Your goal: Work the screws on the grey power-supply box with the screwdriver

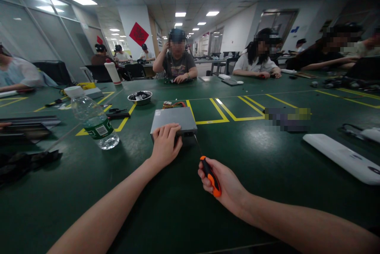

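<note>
A grey metal computer power supply (175, 117) lies on the green table straight ahead, coloured wires (175, 105) bunched at its far side. My left hand (166, 141) grips its near left part, fingers over the top and thumb down the near face. An orange and black screwdriver (211, 178) is wrapped in the fingers of my right hand (224, 182). Its thin shaft points up and left, with the tip at the near right corner of the power supply, beside the socket. Whether the tip sits in a screw is too small to tell.
A water bottle (101, 127) stands left of the power supply, a metal bowl (140, 97) of small dark parts behind it. Yellow tape (212, 122) marks the table (166, 214). A white device (341, 159) lies at right. A person (178, 58) sits opposite; others sit nearby.
</note>
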Motion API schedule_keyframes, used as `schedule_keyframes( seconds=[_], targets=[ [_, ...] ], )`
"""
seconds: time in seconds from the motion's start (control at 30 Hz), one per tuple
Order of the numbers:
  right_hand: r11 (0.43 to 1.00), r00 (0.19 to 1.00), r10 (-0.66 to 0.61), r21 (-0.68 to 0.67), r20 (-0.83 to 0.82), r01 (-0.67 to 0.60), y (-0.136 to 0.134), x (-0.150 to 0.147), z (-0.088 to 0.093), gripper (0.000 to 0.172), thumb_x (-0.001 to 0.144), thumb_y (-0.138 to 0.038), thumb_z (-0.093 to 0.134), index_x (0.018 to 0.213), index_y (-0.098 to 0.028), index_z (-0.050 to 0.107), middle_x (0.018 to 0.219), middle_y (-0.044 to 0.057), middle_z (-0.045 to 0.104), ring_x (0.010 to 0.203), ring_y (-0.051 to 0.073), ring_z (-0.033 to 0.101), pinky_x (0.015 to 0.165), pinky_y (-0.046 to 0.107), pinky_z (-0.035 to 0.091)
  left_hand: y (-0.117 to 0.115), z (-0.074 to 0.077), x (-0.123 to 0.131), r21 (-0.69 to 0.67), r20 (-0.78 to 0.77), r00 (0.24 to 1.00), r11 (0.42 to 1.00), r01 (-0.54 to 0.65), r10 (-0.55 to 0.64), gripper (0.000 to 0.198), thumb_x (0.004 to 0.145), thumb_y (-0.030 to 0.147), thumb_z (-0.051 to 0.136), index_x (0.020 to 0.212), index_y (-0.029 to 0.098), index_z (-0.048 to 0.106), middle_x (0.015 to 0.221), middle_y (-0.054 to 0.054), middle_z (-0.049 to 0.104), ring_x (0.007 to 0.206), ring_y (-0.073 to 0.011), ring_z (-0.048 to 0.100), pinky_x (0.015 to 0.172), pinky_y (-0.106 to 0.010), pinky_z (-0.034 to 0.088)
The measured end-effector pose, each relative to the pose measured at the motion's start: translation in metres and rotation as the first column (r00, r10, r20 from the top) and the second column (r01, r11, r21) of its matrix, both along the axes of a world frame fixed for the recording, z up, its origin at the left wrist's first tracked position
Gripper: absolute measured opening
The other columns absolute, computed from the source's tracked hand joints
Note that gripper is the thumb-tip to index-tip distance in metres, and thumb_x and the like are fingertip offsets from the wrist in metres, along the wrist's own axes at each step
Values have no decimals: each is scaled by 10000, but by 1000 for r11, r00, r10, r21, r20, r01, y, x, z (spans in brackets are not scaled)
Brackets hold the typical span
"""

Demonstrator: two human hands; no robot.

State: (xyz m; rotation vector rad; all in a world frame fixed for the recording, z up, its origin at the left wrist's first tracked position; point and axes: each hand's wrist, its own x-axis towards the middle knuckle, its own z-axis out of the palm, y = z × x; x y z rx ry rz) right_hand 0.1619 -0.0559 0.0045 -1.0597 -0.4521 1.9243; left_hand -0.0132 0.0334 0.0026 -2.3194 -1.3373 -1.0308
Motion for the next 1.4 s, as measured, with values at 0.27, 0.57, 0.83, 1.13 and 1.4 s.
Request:
schedule_keyframes(
  seconds=[0.27,0.57,0.83,1.13,1.4],
  targets=[
    [1000,1000,-19,-1,-14,19,2,-2,1,231,859,-300,425,759,-124,537,599,17,518,428,50,420,387,154,295,0,-1,0,9,-5,1000,1000,-4,4,270,817,215,474,1087,203,474,1160,-69,562,1090,-215,481,895,-392,284],
    [994,995,-94,49,-33,96,-4,-3,10,93,796,-183,555,726,-133,519,657,0,524,469,34,430,395,132,305,1,-2,-1,18,-20,1000,1000,7,-7,278,818,210,475,1096,193,473,1164,-69,557,1089,-209,482,897,-387,280],
    [998,998,-52,-36,-42,51,-4,-4,12,255,897,-260,387,845,-99,578,618,2,495,457,39,430,378,129,309,2,-4,-2,34,-35,999,999,7,-6,299,816,211,475,1115,189,468,1165,-80,557,1095,-220,475,897,-394,279],
    [992,993,-118,53,12,117,-6,-7,13,97,800,-188,550,725,-137,516,667,-6,520,458,22,411,356,113,259,0,-3,-4,29,-29,999,999,22,-21,317,832,217,461,1148,188,459,1187,-81,547,1110,-212,466,905,-385,279],
    [995,997,-78,-68,-2,78,0,-11,16,238,890,-250,392,832,-103,571,576,-8,474,435,44,403,371,133,286,-1,-4,-5,19,-38,999,999,38,-37,369,852,227,431,1218,182,430,1220,-98,522,1153,-215,440,937,-395,262]
  ],
)
